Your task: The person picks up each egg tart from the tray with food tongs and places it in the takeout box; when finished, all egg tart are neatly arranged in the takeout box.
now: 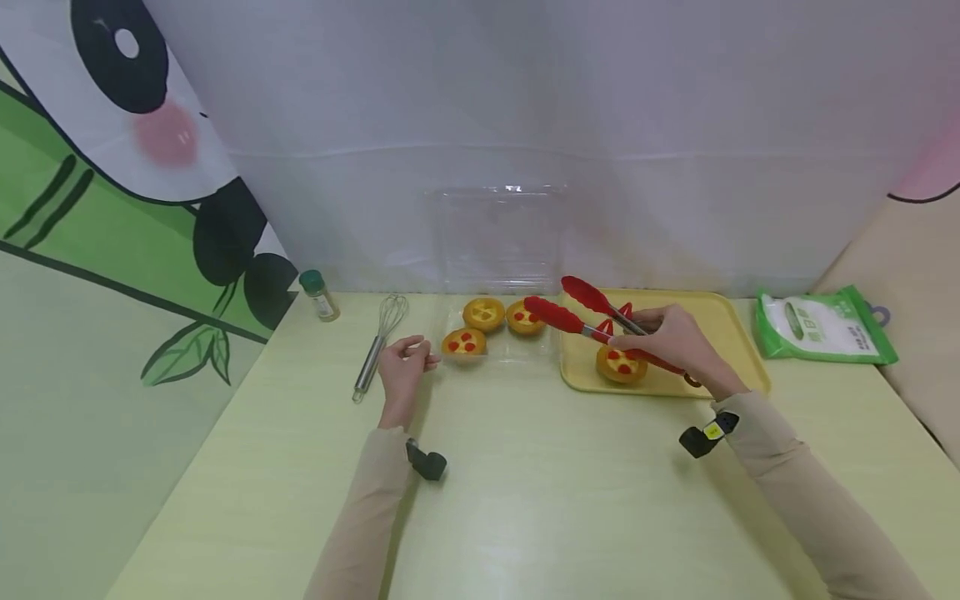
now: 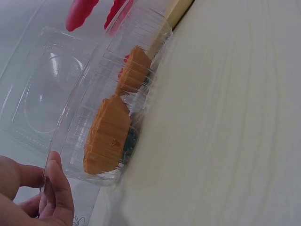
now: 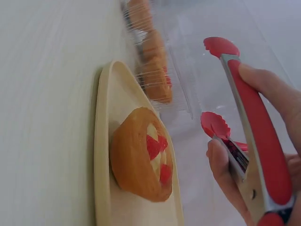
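Observation:
My right hand holds red-tipped tongs above the yellow tray, their two tips spread apart with nothing between them. Below the tongs, on the tray, sits a tart with red pieces on top. To the left stands a clear plastic box with its lid raised. Inside are a plain yellow-topped tart and two red-dotted tarts, one at the front left and another at the right. My left hand pinches the box's left edge between thumb and fingers, as the left wrist view shows.
Left of the box lie a metal whisk and a small green-capped jar. A green and white packet lies right of the tray. A pale cloth wall rises behind the table's back edge.

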Demonstrator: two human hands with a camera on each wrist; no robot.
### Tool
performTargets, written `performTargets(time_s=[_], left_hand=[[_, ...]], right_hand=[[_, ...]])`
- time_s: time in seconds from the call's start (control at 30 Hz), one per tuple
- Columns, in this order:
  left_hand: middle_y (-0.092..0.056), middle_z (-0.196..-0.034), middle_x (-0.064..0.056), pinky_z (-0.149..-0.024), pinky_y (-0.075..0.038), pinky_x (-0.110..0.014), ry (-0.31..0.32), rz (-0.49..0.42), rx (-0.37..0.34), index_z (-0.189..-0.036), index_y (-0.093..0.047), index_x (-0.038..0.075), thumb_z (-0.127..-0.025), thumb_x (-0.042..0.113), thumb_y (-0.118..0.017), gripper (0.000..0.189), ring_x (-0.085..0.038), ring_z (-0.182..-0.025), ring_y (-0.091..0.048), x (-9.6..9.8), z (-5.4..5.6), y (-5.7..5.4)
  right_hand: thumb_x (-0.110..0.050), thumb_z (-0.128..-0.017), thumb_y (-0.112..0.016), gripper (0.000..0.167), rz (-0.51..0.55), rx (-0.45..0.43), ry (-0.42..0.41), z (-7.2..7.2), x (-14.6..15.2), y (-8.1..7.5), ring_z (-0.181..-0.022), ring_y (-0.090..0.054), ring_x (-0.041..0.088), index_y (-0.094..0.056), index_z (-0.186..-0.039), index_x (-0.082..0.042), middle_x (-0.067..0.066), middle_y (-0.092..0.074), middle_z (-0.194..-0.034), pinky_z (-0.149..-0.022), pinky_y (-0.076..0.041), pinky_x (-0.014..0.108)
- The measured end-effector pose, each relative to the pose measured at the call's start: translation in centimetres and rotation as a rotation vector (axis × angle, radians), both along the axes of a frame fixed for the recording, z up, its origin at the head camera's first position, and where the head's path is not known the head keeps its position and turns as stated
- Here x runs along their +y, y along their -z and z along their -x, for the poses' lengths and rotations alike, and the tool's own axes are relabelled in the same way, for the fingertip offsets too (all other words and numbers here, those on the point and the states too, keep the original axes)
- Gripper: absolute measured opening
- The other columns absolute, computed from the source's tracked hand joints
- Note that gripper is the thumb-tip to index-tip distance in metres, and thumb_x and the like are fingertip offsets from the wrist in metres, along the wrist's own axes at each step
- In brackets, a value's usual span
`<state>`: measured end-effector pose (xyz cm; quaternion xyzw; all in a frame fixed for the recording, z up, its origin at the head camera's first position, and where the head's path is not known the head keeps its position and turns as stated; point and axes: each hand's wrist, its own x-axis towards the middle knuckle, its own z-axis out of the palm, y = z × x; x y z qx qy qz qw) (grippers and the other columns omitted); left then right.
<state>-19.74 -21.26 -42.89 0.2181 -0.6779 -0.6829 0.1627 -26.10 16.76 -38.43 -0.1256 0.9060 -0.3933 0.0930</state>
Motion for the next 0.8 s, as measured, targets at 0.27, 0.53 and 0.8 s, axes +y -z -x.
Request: performTargets(time_s=[0.27,0.53,0.8], left_hand=[[-0.059,-0.087,-0.015,-0.060,-0.060,-0.017,0.005,-0.009,0.000,-0.120,-0.058,-0.014,-0.094,0.000,-0.059,0.030,-0.004,-0.055,-0.064,0.0,-0.1,-0.2],[-0.060,-0.088,-0.016,-0.060,-0.060,-0.017,0.008,-0.004,-0.006,-0.119,-0.058,-0.014,-0.094,0.000,-0.059,0.029,-0.004,-0.055,-0.064,-0.1,0.1,0.0],[-0.059,-0.085,-0.012,-0.060,-0.060,-0.017,0.004,-0.005,-0.005,-0.120,-0.058,-0.014,-0.094,0.000,-0.059,0.029,-0.005,-0.056,-0.064,0.0,-0.1,-0.2]], right_hand=[[-0.058,-0.081,-0.071,0.084,0.053,-0.106,0.047,-1.5,3.4,0.5,-0.106,-0.059,0.029,-0.051,-0.140,-0.002,0.020,-0.064,-0.123,-0.076,-0.052,0.026],[-0.052,-0.089,-0.066,0.079,0.027,-0.085,0.068,-3.3,6.8,1.1,-0.111,-0.056,0.031,-0.045,-0.144,0.000,0.024,-0.059,-0.129,-0.074,-0.052,0.025],[-0.051,-0.084,-0.071,0.076,-0.113,0.046,0.085,-5.0,9.0,1.4,-0.092,-0.052,0.028,-0.055,-0.134,0.004,0.023,-0.068,-0.111,-0.061,-0.041,0.027]])
